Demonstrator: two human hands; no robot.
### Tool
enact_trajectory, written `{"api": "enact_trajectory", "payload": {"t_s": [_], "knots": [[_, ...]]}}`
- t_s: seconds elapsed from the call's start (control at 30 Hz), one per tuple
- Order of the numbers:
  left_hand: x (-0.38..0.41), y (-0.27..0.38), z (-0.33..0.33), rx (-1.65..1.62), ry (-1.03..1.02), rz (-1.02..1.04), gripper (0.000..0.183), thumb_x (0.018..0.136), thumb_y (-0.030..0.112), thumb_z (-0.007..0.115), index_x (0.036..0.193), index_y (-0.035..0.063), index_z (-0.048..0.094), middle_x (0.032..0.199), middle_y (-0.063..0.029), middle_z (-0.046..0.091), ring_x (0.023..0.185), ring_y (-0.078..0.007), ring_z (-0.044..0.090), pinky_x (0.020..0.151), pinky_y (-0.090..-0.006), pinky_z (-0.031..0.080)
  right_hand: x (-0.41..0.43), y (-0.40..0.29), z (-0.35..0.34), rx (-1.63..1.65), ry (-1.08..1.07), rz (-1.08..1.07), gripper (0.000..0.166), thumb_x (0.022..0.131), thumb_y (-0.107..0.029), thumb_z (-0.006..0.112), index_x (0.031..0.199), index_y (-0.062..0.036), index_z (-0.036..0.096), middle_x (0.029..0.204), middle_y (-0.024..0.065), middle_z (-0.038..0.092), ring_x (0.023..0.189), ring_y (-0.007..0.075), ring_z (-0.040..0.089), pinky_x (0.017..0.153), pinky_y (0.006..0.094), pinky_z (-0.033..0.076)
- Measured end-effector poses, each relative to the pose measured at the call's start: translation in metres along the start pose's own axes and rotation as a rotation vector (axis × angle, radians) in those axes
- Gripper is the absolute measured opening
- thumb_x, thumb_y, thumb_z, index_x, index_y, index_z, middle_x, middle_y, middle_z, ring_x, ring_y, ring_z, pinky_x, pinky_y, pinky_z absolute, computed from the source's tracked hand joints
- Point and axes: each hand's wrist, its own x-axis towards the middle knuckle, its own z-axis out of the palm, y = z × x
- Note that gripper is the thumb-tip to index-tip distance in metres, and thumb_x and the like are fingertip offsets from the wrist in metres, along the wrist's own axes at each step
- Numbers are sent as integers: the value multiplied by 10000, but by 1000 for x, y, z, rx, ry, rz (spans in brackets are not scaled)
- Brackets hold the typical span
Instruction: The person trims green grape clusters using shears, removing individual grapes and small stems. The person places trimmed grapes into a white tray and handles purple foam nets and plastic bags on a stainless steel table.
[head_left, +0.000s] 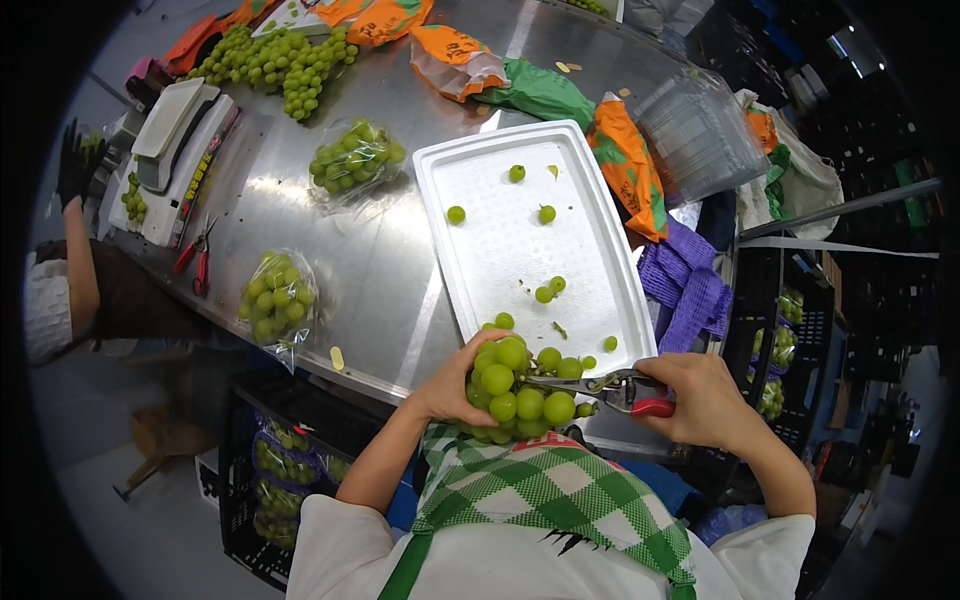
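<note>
My left hand (448, 390) is wrapped around a bunch of green grapes (506, 386), held close to my apron over the near end of a white foam tray (442, 225). In my right hand (701, 397) is a pair of red-handled pruning snips (626, 394). Their blades reach into the right side of the bunch, among the stems. Where exactly the tips end is partly hidden by grapes. Several loose grapes (547, 214) and bits of stem (559, 329) lie on the tray floor.
Bagged grapes (356, 157) stand left of the tray, with a second bag (276, 296) nearer me. Farther left are red-handled scissors (199, 259), a scale (169, 150) and a person's gloved hand (79, 161). Orange wrappers (630, 169), clear plastic containers (701, 135) and purple netting (686, 281) line the right.
</note>
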Motion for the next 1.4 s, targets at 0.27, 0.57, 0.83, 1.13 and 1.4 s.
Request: {"api": "enact_trajectory", "payload": {"t_s": [0.27, 0.57, 0.83, 1.13, 1.4], "knots": [[1, 3, 2, 83, 20, -18, 996, 478, 224, 819, 1283, 52, 258, 1213, -156, 437, 1134, -246, 438, 976, -380, 346, 0, -4, 6, -138, 18, -51, 383, 594, -234, 732, 898, -60, 576, 696, 89, 586, 617, 279, 581, 555, 377, 455], [3, -11, -1, 73, 29, -29, 994, 483, 283, 815, 1278, 38, 270, 1215, -148, 438, 1132, -241, 443, 975, -374, 348, -3, -1, 9, -19, 20, 46, 321, 626, -225, 725, 856, -50, 585, 673, 100, 594, 601, 286, 587, 532, 367, 449], [4, -26, 2, -511, 221, -36, 870, 628, 433, 709, 1270, 14, 297, 1201, -113, 443, 1098, -218, 458, 941, -355, 379, -6, 18, 36, 491, 178, 335, 400, 642, -215, 758, 908, -3, 547, 683, 84, 592, 640, 168, 593, 614, 273, 457], [24, -2, 16, -651, 444, 23, 738, 816, 575, 435, 1304, 44, 283, 1277, -118, 393, 1164, -224, 409, 980, -368, 339, 31, 2, 99, 1257, 288, 256, 425, 723, -117, 686, 1054, -18, 438, 1068, 96, 524, 906, 143, 530, 777, 274, 449], [37, 12, 28, -513, 455, -78, 664, 864, 554, 355, 1299, 60, 267, 1268, -98, 381, 1148, -200, 407, 958, -345, 351, 61, -3, 120, 1171, 509, 227, 458, 735, -196, 688, 1062, -6, 431, 1032, 89, 523, 889, 157, 519, 771, 292, 444]]}}
